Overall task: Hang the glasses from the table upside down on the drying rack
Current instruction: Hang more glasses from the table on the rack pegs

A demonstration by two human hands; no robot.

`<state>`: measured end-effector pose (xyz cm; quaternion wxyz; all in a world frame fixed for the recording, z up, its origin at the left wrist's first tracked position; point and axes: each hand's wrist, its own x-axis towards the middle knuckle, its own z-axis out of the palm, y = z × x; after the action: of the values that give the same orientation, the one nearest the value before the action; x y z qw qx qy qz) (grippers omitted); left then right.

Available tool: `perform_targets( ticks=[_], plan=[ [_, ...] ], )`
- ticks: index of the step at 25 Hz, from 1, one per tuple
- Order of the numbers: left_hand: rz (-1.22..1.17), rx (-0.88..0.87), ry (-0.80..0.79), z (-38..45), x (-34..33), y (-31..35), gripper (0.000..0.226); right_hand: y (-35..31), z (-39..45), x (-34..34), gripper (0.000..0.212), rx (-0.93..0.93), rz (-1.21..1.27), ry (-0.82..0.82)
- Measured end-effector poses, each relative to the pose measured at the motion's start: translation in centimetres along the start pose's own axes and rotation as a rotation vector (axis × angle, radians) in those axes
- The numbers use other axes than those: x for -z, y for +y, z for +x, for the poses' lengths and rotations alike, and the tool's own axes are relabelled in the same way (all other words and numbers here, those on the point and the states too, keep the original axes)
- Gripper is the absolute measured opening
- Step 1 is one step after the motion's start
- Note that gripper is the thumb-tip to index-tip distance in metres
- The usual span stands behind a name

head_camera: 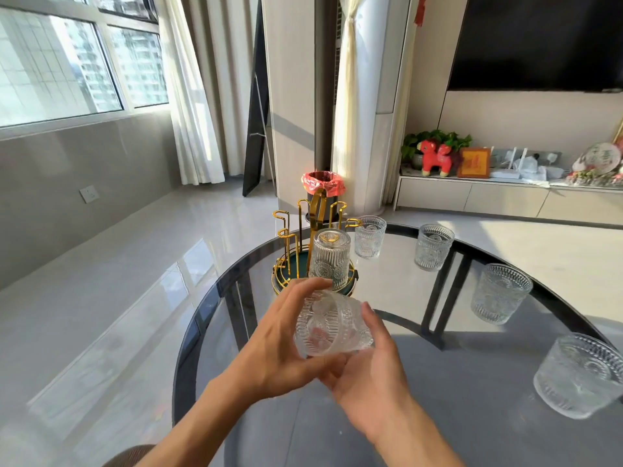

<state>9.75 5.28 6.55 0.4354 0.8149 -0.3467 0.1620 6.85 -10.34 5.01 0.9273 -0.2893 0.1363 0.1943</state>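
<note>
A ribbed clear glass (332,326) lies tilted on its side between both my hands, just in front of the drying rack. My left hand (283,345) grips it from the left and my right hand (367,375) cups it from below and the right. The gold wire drying rack (296,230) stands on a green round base at the table's far left edge. One glass (330,259) hangs upside down on its front peg. Several more glasses stand upright on the table, among them one (369,235) beside the rack, one (434,247) further right and one (500,293) at the right.
The round dark glass table (438,382) fills the lower right; its edge curves close to the rack. Another upright glass (578,374) stands near the right border. A bin with a red bag (323,183) stands on the floor behind the rack.
</note>
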Motion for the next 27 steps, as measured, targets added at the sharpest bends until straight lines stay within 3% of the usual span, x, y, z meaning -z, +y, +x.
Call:
perform_targets(
  ticks=[2,4,8,12,17,20,23,27],
  plan=[
    [-0.082,0.041,-0.044,0.0,-0.4,0.0,0.088,-1.3,0.1,-0.4,0.058,0.129,-0.010,0.108],
    [-0.091,0.084,-0.047,0.0,-0.4,-0.2,0.075,-3.2,0.4,-0.6,0.050,0.189,-0.052,0.194],
    [0.074,0.204,0.139,1.7,1.0,-0.7,0.040,-8.7,1.5,-1.3,0.042,0.306,-0.152,0.350],
    [0.211,0.191,0.248,8.6,3.2,-2.0,0.031,-13.5,4.1,-3.5,0.048,0.640,-0.355,0.374],
    [0.543,0.207,-0.018,16.9,3.1,-5.2,0.042,-16.3,8.8,-5.4,0.052,1.116,-0.981,0.328],
    [0.648,0.141,-0.091,18.1,3.2,-6.7,0.045,-16.9,12.0,-4.9,0.054,1.161,-1.283,0.279],
    [0.656,0.110,-0.067,17.9,3.4,-7.0,0.053,-17.5,13.9,-3.9,0.052,1.139,-1.379,0.253],
    [0.636,0.116,-0.040,17.7,3.0,-7.1,0.054,-17.4,15.4,-1.7,0.054,0.932,-1.776,0.137]
  ],
)
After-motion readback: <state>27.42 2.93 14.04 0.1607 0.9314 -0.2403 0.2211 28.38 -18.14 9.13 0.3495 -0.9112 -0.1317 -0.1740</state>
